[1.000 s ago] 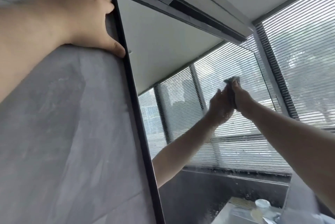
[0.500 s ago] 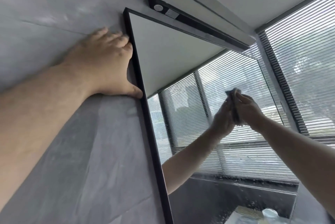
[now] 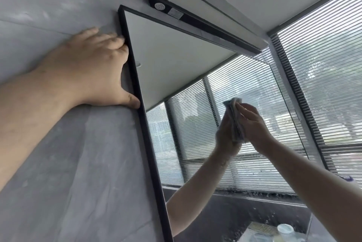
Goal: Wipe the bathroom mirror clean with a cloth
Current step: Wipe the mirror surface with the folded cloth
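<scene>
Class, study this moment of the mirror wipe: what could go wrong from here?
1. The cloth is bunched small under the right hand, so wipes could miss glass and leave the droplets lower on the mirror.
2. The left hand braces at the black frame; its thumb might smudge the glass edge.

left hand (image 3: pixel 92 69): bare | right hand (image 3: pixel 253 124): bare | forearms (image 3: pixel 29 112): bare up to frame edge
</scene>
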`<control>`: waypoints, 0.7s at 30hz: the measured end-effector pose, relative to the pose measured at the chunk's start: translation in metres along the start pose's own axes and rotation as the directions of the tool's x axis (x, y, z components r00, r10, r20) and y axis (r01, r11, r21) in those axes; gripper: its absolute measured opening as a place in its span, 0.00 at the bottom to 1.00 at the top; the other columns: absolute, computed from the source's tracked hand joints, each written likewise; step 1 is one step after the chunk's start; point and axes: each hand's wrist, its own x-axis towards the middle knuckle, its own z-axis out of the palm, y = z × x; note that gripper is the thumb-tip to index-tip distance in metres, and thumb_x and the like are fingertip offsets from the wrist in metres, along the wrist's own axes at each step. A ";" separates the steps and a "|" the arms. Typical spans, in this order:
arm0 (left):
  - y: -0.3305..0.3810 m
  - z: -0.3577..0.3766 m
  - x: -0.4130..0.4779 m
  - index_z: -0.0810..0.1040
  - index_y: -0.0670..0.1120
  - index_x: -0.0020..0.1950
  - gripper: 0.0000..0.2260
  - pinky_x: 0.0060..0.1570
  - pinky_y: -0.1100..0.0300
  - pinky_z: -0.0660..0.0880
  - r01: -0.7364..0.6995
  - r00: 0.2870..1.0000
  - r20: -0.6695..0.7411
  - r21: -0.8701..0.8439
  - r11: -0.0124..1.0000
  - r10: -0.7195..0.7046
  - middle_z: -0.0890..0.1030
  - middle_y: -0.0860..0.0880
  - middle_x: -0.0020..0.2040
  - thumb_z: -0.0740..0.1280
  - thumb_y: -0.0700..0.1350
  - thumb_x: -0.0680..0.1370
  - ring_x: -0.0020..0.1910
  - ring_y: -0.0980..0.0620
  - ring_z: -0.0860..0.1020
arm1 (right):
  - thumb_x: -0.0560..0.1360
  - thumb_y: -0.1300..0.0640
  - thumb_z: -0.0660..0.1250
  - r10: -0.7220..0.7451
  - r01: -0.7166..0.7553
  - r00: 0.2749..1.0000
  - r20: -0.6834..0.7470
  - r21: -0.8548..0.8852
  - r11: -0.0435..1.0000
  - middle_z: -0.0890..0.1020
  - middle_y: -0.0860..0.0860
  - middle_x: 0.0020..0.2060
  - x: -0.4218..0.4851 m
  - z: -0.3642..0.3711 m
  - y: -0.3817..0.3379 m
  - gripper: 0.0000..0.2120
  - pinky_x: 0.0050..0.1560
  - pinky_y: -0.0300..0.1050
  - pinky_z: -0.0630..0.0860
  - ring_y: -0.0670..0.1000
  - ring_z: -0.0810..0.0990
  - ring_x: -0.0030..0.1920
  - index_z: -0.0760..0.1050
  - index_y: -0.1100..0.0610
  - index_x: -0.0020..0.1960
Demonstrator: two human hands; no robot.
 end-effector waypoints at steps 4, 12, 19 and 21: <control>-0.001 0.004 0.001 0.72 0.37 0.70 0.62 0.73 0.47 0.58 0.006 1.000 -0.009 0.016 1.000 -0.006 0.71 0.40 0.73 0.50 0.83 0.54 0.73 0.42 0.68 | 0.79 0.57 0.69 0.023 -0.028 0.989 -0.147 -0.029 0.999 0.79 0.51 0.60 0.011 -0.008 0.021 0.10 0.66 0.56 0.76 0.51 0.80 0.63 0.84 0.55 0.59; 0.001 0.002 0.000 0.73 0.37 0.68 0.62 0.72 0.46 0.60 0.010 1.000 -0.020 0.004 1.000 -0.010 0.73 0.39 0.71 0.51 0.83 0.53 0.71 0.41 0.70 | 0.79 0.59 0.68 0.034 -0.033 0.996 -0.079 0.016 0.999 0.78 0.45 0.59 -0.030 0.007 0.007 0.11 0.68 0.52 0.74 0.47 0.78 0.64 0.83 0.52 0.60; 0.003 -0.007 -0.005 0.71 0.36 0.70 0.61 0.75 0.45 0.57 -0.002 1.000 0.019 -0.028 1.000 0.003 0.69 0.39 0.74 0.48 0.82 0.54 0.73 0.41 0.67 | 0.79 0.55 0.67 -0.075 0.095 0.989 0.128 -0.155 0.983 0.75 0.44 0.65 -0.102 0.041 -0.022 0.11 0.69 0.53 0.71 0.52 0.73 0.68 0.82 0.45 0.59; 0.002 -0.005 -0.007 0.71 0.36 0.70 0.61 0.75 0.45 0.58 -0.014 1.000 0.016 -0.022 1.000 0.014 0.70 0.39 0.73 0.49 0.82 0.55 0.73 0.41 0.67 | 0.81 0.58 0.64 -0.190 0.251 0.964 0.185 -0.404 0.880 0.73 0.48 0.67 -0.107 0.043 -0.018 0.14 0.69 0.55 0.69 0.56 0.71 0.68 0.77 0.42 0.62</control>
